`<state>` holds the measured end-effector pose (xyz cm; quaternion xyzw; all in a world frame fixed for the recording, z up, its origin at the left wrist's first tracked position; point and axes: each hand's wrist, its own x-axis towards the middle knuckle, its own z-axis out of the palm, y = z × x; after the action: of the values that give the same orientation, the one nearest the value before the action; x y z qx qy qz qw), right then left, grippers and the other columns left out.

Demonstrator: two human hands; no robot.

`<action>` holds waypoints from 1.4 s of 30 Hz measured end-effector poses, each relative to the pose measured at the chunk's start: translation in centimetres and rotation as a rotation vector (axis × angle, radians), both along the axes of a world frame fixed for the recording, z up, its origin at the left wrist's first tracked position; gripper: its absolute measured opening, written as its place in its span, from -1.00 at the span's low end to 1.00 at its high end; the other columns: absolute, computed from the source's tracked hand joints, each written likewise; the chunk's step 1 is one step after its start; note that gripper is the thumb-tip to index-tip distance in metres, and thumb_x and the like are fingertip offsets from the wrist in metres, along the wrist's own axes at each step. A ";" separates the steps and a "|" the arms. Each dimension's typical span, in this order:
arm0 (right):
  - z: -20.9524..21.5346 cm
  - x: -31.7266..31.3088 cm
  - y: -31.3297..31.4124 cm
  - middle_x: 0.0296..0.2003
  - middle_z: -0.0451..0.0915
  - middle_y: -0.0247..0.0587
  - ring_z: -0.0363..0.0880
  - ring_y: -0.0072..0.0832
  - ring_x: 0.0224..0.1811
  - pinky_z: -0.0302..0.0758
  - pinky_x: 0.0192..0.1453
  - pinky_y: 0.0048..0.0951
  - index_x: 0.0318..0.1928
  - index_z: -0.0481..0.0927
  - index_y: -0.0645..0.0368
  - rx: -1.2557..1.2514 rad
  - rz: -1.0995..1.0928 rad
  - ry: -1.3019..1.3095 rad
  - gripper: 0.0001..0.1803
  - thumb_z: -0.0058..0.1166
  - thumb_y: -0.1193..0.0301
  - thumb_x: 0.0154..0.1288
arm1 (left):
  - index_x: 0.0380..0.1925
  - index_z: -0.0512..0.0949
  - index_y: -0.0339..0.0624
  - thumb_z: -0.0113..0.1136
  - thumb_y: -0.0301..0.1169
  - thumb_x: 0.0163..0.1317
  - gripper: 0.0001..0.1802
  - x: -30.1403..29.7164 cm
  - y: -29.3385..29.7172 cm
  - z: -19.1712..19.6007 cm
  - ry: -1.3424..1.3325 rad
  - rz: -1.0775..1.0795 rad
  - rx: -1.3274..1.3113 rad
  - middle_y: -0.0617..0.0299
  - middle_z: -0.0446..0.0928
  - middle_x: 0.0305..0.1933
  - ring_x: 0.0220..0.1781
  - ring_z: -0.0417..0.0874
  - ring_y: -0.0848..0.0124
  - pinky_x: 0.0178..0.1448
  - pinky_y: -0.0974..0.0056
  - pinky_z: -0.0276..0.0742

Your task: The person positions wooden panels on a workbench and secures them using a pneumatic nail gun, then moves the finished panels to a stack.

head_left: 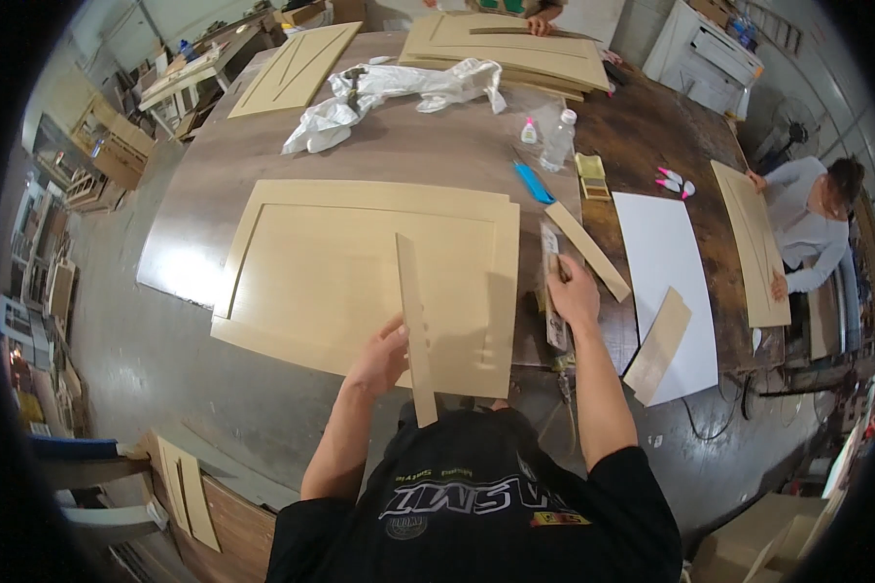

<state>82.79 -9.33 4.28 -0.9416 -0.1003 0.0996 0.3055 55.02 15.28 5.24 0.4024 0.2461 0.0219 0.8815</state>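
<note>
My left hand [380, 358] grips a narrow beige wood strip [413, 321] from its left side, holding it up over a large beige panel [340, 262]. That panel lies on the table in front of me, with flat strips framing its edges. My right hand [575, 290] is closed round the handle of a long flat tool [554, 321], which resembles a trowel, just right of the panel. Its far end and part of its pale, stained plate show; my fingers hide the rest. Close by lies another beige strip [588, 253], slanting beside the right hand.
A white board [666, 243] with a short wood piece [660, 345] lies rightward. Beyond are a blue cutter [533, 182], a clear bottle [558, 144], and crumpled plastic [399, 87]. Co-workers handle panels at the far side [515, 49] and right [749, 243].
</note>
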 end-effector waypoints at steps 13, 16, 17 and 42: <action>0.7 -10.6 11.8 0.10 0.66 -0.08 0.62 -0.07 0.16 0.16 0.47 0.23 0.33 0.53 -0.20 -0.135 0.167 -0.194 -0.38 0.21 0.04 0.25 | 0.45 0.30 -0.26 0.19 -0.06 0.47 -0.29 -1.2 2.9 -4.4 -0.011 0.010 0.000 0.06 0.52 0.31 0.34 0.55 0.13 0.41 -0.02 0.48; -1.6 -10.1 12.3 0.22 0.50 -0.22 0.37 -0.11 0.35 0.28 0.40 0.07 0.23 0.59 -0.19 -0.142 0.119 -0.474 -0.45 0.30 0.17 0.20 | 0.46 0.31 -0.29 0.21 -0.17 0.48 -0.32 -0.5 2.8 -4.0 -0.006 0.004 -0.038 0.09 0.57 0.26 0.29 0.59 0.24 0.29 0.13 0.54; -2.4 -9.8 12.1 0.27 0.42 -0.25 0.32 -0.04 0.37 0.33 0.40 0.07 0.23 0.58 -0.19 -0.058 0.117 -0.454 -0.45 0.31 0.19 0.20 | 0.42 0.35 -0.29 0.25 -0.14 0.45 -0.32 0.1 2.8 -3.3 0.078 -0.058 0.091 0.09 0.55 0.23 0.24 0.61 0.20 0.27 0.06 0.57; -2.9 -8.7 10.6 0.27 0.39 -0.25 0.28 0.06 0.34 0.49 0.33 0.00 0.16 0.65 -0.21 0.123 0.154 -0.309 -0.65 0.16 0.22 0.39 | 0.19 0.51 -0.30 0.41 -0.23 0.18 -0.38 12.5 -2.1 -0.9 0.444 -0.050 1.495 -0.12 0.46 0.19 0.25 0.53 -0.08 0.20 -0.03 0.58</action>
<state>74.12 1.26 1.40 -0.9148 -0.2236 -0.0294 0.3350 67.49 13.14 4.37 0.8901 0.3276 0.0810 0.3064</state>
